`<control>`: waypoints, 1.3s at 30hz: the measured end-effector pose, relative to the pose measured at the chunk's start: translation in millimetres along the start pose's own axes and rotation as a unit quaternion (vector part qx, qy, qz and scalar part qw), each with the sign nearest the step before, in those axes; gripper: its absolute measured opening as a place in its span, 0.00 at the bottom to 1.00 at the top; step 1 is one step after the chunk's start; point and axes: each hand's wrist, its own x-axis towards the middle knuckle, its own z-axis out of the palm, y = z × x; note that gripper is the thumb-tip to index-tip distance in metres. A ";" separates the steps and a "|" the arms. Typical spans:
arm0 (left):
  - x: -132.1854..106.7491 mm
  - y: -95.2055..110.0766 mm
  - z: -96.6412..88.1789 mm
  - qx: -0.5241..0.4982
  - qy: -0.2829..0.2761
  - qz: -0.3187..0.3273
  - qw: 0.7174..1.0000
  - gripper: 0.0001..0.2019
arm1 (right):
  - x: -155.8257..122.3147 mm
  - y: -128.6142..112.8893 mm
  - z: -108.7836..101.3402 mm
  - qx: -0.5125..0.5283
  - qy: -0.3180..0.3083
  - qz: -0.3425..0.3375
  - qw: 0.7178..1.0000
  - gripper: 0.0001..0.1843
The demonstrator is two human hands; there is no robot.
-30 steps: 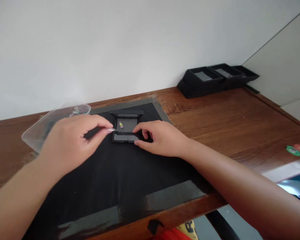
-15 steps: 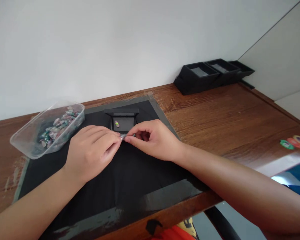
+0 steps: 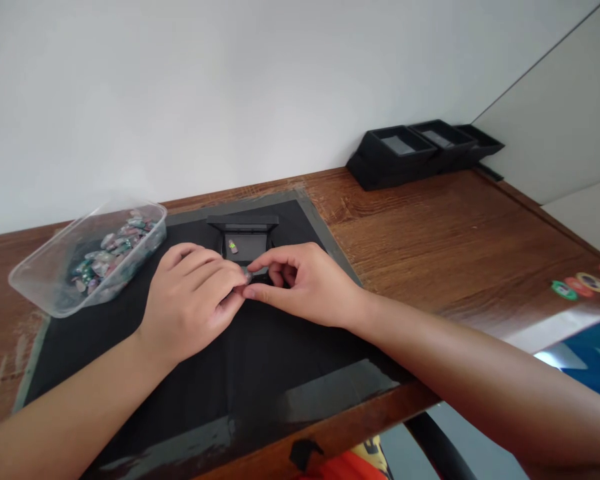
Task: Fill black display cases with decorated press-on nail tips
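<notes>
My left hand (image 3: 193,303) and my right hand (image 3: 300,283) meet over a black mat (image 3: 205,373), both pinched on a small silvery piece (image 3: 248,274) between their fingertips. Just behind the fingers lies a small open black box (image 3: 244,235) with one small green and pink piece (image 3: 233,247) inside it. A clear plastic tub (image 3: 87,257) of several small coloured pieces stands at the mat's far left corner, left of my left hand.
The mat lies on a brown wooden table (image 3: 430,233) against a white wall. A row of black trays (image 3: 420,150) stands at the back right. Round coloured stickers (image 3: 577,285) sit near the table's right edge.
My left hand came in from the left with the small piece and met my right hand, which lifted off the box's front. Both now pinch the piece. The view shifted right, so the tub shows fully.
</notes>
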 end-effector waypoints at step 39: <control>-14.9 4.7 10.1 0.073 -0.181 -0.150 0.969 0.25 | 11.3 -5.1 -21.0 -0.311 -0.007 0.003 0.950 0.21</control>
